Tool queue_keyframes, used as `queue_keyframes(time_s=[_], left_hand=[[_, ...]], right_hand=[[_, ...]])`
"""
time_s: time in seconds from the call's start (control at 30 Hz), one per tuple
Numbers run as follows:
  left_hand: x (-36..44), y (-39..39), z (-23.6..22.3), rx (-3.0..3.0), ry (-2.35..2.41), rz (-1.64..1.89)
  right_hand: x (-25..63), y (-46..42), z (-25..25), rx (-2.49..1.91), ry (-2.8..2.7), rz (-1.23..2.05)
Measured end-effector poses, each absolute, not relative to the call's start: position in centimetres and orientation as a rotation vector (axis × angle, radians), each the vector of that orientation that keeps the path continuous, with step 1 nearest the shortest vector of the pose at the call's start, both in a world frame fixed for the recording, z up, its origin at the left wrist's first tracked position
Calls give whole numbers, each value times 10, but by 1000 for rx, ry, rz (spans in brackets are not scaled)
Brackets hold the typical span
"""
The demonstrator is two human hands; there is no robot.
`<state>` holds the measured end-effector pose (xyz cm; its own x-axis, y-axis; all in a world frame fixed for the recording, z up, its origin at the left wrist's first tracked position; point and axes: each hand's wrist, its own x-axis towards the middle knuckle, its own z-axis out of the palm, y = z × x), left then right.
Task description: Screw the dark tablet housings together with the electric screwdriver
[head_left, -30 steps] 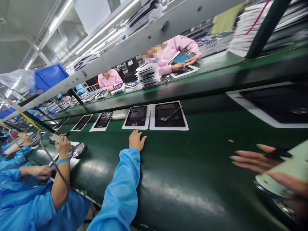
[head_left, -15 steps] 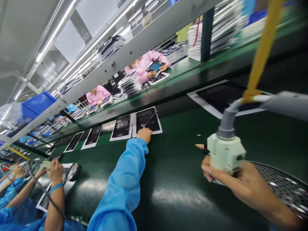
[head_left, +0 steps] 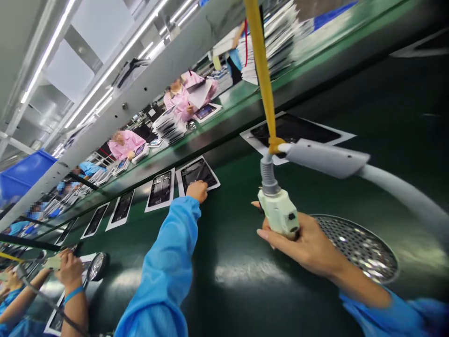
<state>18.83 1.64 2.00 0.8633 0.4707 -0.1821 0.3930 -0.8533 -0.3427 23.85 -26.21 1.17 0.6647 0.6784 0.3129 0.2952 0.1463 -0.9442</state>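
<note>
My left hand (head_left: 197, 191) reaches forward in a blue sleeve, its curled fingers on the lower edge of an opened black tablet (head_left: 199, 172) lying on white paper; the fingertips are partly hidden. My right hand (head_left: 308, 245) is wrapped round a pale green corded hand tool (head_left: 280, 210). A grey ribbed sleeve and cable come out of its top, and a yellow strap (head_left: 261, 75) suspends it. The tool's lower end is hidden by the hand. Just right of that hand lies a round perforated metal dish (head_left: 372, 248).
More tablets on paper, one of them an opened tablet (head_left: 159, 189), line the green work surface (head_left: 242, 281) to the left. Another dark tablet (head_left: 308, 128) lies behind the tool. A co-worker's hand (head_left: 68, 267) works at left beside a round dish (head_left: 96, 267). A grey rail (head_left: 119, 100) crosses above.
The view has swung right. The tablet under my left hand has turned slightly away from its neighbour. My right hand still grips the tool, and more of the perforated dish shows.
</note>
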Motion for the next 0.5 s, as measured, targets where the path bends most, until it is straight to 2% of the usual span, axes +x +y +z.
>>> queue_keyframes(time_s=[0.1,0.37,0.5], left_hand=[[185,-25,21,-2827,-537,341],[128,-144,9,-3055,-94,286],[100,-172,-20,-3200,28,38]], right_hand=[[243,-262,12,-1485,-855,468],[262,-268,14,-1500,-551,167],[272,-275,20,-1398,-512,65]])
